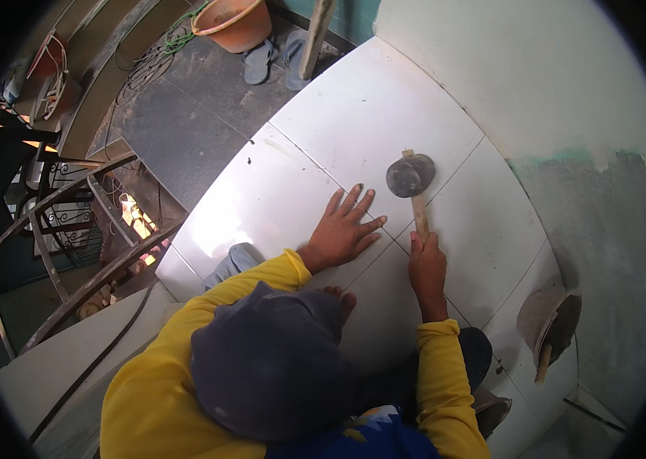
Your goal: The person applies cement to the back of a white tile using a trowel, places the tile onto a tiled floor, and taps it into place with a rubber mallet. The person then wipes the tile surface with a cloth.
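My left hand lies with its fingers spread on the white floor tiles, across a joint between them. To its right, my right hand is wrapped round the wooden handle of a rubber mallet. The mallet's dark head is over the tiles, above and right of my left hand; whether it touches them I cannot tell. A bare foot shows below my left hand, partly hidden by a dark cap.
A bucket with a wooden handle in it stands by the right wall. Beyond the tiles lie an orange tub, grey slippers, an upright post and coiled cables. A stairwell with metal railings drops at the left.
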`<action>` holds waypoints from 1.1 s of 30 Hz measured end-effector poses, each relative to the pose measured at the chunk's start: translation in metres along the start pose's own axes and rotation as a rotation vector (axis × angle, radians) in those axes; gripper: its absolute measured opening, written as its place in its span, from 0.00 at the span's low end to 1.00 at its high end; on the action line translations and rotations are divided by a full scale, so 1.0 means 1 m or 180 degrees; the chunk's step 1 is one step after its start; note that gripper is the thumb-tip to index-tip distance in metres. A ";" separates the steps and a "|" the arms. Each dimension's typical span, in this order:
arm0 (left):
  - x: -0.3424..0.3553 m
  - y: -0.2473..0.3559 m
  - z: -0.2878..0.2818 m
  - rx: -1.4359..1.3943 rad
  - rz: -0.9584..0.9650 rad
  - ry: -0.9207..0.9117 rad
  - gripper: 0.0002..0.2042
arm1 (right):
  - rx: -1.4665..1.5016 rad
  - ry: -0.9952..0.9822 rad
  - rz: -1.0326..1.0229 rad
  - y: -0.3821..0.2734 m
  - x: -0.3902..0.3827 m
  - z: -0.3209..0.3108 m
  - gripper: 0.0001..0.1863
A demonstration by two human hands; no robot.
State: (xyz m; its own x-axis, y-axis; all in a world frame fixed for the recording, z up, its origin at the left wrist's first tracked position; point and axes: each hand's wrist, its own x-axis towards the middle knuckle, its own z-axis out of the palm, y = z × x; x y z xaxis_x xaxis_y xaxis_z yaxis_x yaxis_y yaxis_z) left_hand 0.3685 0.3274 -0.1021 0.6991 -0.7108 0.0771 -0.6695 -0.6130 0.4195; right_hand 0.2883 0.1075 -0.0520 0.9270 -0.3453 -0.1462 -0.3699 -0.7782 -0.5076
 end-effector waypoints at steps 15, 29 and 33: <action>0.054 -0.209 -0.064 0.0545 -0.1535 -0.0038 0.67 | 0.0770 -0.0316 -0.1195 -0.058 -0.014 0.009 0.22; 0.065 -0.175 -0.080 0.0209 -0.1844 -0.0074 0.72 | 0.0384 0.0219 -0.1442 -0.024 0.035 -0.003 0.24; 0.062 -0.180 -0.076 0.0306 -0.1828 -0.0177 0.75 | -0.0181 -0.0113 -0.0309 -0.026 0.059 -0.003 0.24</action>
State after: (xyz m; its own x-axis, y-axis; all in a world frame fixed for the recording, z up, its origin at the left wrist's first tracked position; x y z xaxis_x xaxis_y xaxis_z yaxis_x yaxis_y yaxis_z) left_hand 0.5512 0.4199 -0.1040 0.9443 -0.2708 -0.1870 -0.2087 -0.9322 0.2958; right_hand 0.3520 0.1060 -0.0448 0.9599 -0.2488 -0.1290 -0.2801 -0.8359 -0.4720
